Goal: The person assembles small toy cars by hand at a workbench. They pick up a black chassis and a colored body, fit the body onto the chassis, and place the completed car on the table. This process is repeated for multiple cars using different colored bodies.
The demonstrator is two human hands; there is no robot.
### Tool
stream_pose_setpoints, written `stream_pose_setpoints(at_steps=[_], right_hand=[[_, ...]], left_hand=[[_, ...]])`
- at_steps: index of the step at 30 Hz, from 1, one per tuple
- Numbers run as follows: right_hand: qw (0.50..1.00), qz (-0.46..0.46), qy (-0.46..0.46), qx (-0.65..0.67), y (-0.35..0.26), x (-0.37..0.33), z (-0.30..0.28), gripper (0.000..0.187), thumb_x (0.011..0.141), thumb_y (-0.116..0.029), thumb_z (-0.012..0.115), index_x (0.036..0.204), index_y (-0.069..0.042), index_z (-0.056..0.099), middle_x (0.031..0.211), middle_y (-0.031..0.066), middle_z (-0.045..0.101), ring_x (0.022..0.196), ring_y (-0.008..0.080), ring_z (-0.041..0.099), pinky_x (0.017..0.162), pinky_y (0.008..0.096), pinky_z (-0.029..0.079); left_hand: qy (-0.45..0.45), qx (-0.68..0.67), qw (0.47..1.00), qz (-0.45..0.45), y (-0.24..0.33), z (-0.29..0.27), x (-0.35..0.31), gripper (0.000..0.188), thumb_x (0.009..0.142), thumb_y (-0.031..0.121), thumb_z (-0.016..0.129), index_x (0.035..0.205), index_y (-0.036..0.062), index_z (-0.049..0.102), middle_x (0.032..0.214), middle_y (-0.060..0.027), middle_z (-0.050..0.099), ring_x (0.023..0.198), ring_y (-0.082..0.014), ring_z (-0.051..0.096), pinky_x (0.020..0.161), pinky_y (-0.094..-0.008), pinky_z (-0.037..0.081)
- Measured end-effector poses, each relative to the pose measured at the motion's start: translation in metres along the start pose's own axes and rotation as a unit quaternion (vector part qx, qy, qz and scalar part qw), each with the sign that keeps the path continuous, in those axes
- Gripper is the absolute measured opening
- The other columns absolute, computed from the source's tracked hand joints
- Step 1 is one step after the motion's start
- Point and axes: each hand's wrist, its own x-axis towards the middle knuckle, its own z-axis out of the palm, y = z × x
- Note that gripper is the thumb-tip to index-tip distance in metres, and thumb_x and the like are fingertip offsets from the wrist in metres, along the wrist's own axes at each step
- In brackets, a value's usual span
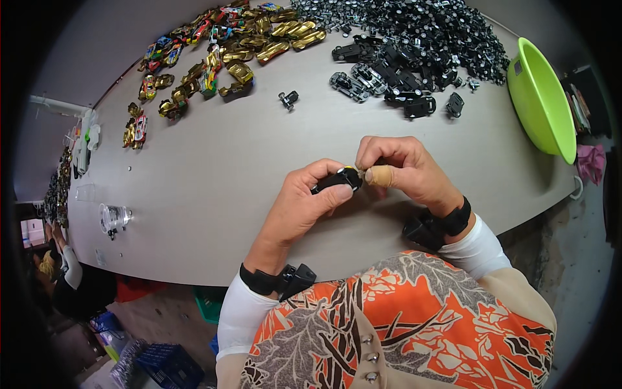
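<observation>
My left hand (299,201) is closed around a small black toy car (335,181), its dark underside and wheels partly showing between thumb and fingers. At the car's right end, my right hand (402,167) pinches with thumb and forefinger; a bandage-coloured wrap covers the thumb. What sits in that pinch is too small and hidden to name. A single dark wheeled chassis part (289,99) lies on the table beyond my hands. Several black car bases (402,84) lie farther off to the right, before a big heap of dark wheeled parts (421,26).
Gold and coloured toy car bodies (246,48) spread over the far left of the grey table (214,168). A clear plastic cup (114,219) stands at the left. A lime-green basin (541,97) leans at the right edge. Another person's arm (68,262) shows at far left.
</observation>
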Motion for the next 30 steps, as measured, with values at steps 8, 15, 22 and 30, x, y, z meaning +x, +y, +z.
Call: stream_pose_setpoints(at_steps=[8,15,22,30], right_hand=[[0.992,0.096,0.019,-0.075,-0.006,-0.003,0.007,0.005,0.079,-0.003,0.059,0.083,0.000,0.059,0.070,-0.0002,0.054,0.061,0.0061,0.049,0.051,0.0216,0.041],[0.975,-0.013,0.045,-0.219,0.018,-0.002,0.015,0.011,0.075,0.005,0.055,0.086,0.002,0.057,0.076,0.0030,0.053,0.068,0.0083,0.048,0.060,0.0233,0.039],[0.993,0.066,0.088,-0.030,0.012,-0.002,0.005,0.009,0.079,0.000,0.056,0.088,-0.002,0.059,0.070,-0.0009,0.056,0.054,0.0044,0.048,0.047,0.0192,0.039],[0.992,0.014,0.128,0.014,0.008,-0.003,0.002,0.008,0.078,-0.001,0.060,0.085,-0.002,0.061,0.071,-0.0025,0.057,0.058,0.0024,0.049,0.049,0.0178,0.039]], left_hand=[[-0.005,0.094,0.994,0.051,-0.007,0.001,0.001,0.012,0.083,0.012,0.062,0.088,0.0008,0.061,0.073,0.0039,0.056,0.069,-0.0033,0.046,0.062,-0.0198,0.040],[0.021,0.187,0.981,0.050,-0.015,0.001,0.001,0.014,0.082,0.011,0.062,0.091,0.0004,0.061,0.073,0.0067,0.053,0.068,-0.0011,0.043,0.060,-0.0162,0.036],[0.043,0.089,0.995,0.014,-0.002,0.001,0.000,0.020,0.081,0.006,0.055,0.099,-0.0009,0.062,0.079,0.0022,0.054,0.063,-0.0040,0.047,0.054,-0.0188,0.037],[0.101,-0.078,0.991,0.043,-0.008,-0.007,0.005,0.032,0.073,-0.001,0.064,0.105,-0.0005,0.056,0.083,-0.0025,0.057,0.055,-0.0039,0.049,0.046,-0.0166,0.038]])
